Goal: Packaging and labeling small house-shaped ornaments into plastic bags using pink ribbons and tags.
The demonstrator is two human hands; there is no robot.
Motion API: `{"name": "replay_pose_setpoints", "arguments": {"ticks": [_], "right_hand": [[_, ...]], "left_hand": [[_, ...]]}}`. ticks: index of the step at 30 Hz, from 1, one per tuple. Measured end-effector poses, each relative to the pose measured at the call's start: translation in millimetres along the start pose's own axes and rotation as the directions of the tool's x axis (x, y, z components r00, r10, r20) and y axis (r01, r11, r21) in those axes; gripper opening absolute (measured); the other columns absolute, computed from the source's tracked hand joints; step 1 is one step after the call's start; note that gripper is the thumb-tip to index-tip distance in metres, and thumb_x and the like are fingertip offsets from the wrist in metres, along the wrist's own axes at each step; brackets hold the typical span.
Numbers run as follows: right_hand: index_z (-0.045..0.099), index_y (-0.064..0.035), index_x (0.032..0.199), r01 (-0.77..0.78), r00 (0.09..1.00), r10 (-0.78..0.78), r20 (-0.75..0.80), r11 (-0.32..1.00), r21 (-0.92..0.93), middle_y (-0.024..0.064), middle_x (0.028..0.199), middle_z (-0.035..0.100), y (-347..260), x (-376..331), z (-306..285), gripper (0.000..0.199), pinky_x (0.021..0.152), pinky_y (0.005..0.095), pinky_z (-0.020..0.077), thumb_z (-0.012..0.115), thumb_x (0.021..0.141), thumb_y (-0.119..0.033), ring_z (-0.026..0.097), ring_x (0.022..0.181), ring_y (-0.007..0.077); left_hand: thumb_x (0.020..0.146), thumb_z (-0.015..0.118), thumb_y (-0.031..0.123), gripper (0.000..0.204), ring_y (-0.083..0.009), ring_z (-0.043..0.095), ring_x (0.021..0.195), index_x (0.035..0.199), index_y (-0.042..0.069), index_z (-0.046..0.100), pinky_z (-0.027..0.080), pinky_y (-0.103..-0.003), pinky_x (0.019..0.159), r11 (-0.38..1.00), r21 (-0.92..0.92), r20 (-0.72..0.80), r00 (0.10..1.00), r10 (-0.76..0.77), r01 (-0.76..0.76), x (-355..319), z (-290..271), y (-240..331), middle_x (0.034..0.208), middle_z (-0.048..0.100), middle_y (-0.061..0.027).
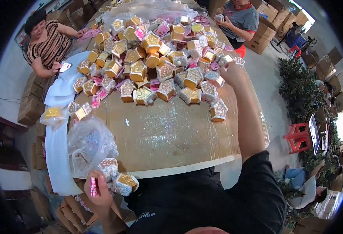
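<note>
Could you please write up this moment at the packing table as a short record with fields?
Setting: wooden table with a heap of gold boxes
Left hand: holds a pink slip and glittery boxes near the table's front edge
Right hand: stretched to the heap, gripping a small glittery box
Nearby: clear plastic bag
Others: two people at the far side

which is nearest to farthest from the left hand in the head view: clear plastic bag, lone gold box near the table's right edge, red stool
1. Clear plastic bag, just above the left hand at the table's near-left edge.
2. Lone gold box, across the table to the right, below the pile.
3. Red stool, on the floor past the table's right side.
</note>
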State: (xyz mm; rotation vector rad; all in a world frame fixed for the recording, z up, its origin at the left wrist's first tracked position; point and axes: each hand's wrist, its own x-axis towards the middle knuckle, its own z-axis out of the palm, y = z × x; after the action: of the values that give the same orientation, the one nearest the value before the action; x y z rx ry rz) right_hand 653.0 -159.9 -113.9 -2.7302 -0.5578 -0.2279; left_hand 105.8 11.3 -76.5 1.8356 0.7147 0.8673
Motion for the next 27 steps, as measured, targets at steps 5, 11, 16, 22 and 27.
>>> {"name": "replay_pose_setpoints", "arguments": {"ticks": [5, 11, 16, 22, 27], "right_hand": [[0.07, -0.0047, 0.097, 0.303, 0.929, -0.347, 0.128, 0.912, 0.276, 0.0184, 0.095, 0.071, -38, 31, 0, 0.033, 0.08, 0.0445, 0.0538, 0.069, 0.079, -0.032, 0.068, 0.089, 0.034], [0.071, -0.0034, 0.094, 0.43, 0.903, -0.421, 0.092, 0.894, -0.127, 0.0173, 0.095, 0.071, -97, 42, 10, 0.028, 0.079, 0.0468, 0.0552, 0.069, 0.08, -0.027, 0.068, 0.087, 0.0352], [0.067, 0.0015, 0.092, 0.247, 0.932, -0.31, 0.188, 0.922, 0.3, 0.0136, 0.088, 0.069, -90, 41, -40, 0.037, 0.069, 0.0352, 0.0514, 0.077, 0.078, -0.032, 0.065, 0.076, 0.0218], [0.067, 0.0004, 0.101, 0.422, 0.906, -0.272, -0.325, 0.643, 0.639, 0.002, 0.082, 0.064, -91, -83, -143, 0.015, 0.069, 0.0221, 0.0464, 0.069, 0.088, -0.008, 0.058, 0.075, 0.007], [0.07, -0.0026, 0.098, 0.52, 0.828, -0.535, -0.164, 0.626, 0.582, 0.0033, 0.08, 0.067, -118, -150, -160, 0.016, 0.061, 0.0237, 0.0434, 0.07, 0.083, -0.001, 0.057, 0.071, 0.0084]], "left_hand": [[0.095, 0.05, 0.005, 0.021, -0.011, 0.035, 0.067, 0.076, 0.002, 0.041, 0.031, -0.025, 0.062, 0.999, 0.039, 0.019, 1.0, -0.019, 0.018, 8, 6, 3, 0.072, 0.041, -0.0035], [0.094, 0.052, 0.006, 0.022, -0.0106, 0.035, 0.065, 0.076, 0.003, 0.041, 0.031, -0.025, 0.06, 0.999, 0.046, 0.033, 0.999, -0.016, 0.014, 13, 9, 11, 0.07, 0.041, -0.0024], [0.095, 0.051, 0.007, 0.021, -0.0099, 0.038, 0.064, 0.076, 0.001, 0.045, 0.032, -0.025, 0.059, 0.992, 0.127, -0.003, 1.0, 0.01, -0.009, 8, 6, 15, 0.069, 0.044, -0.0026], [0.095, 0.054, 0.012, 0.021, -0.0108, 0.04, 0.065, 0.077, 0.001, 0.049, 0.035, -0.027, 0.059, 0.999, 0.037, -0.051, 0.999, 0.02, -0.018, 14, 15, 2, 0.071, 0.044, -0.002], [0.089, 0.071, 0.029, 0.036, -0.0073, 0.036, 0.065, 0.078, 0.008, 0.043, 0.028, -0.025, 0.056, 0.974, -0.217, 0.115, 0.989, 0.095, -0.068, 52, 60, 6, 0.07, 0.036, 0.0036]]}}
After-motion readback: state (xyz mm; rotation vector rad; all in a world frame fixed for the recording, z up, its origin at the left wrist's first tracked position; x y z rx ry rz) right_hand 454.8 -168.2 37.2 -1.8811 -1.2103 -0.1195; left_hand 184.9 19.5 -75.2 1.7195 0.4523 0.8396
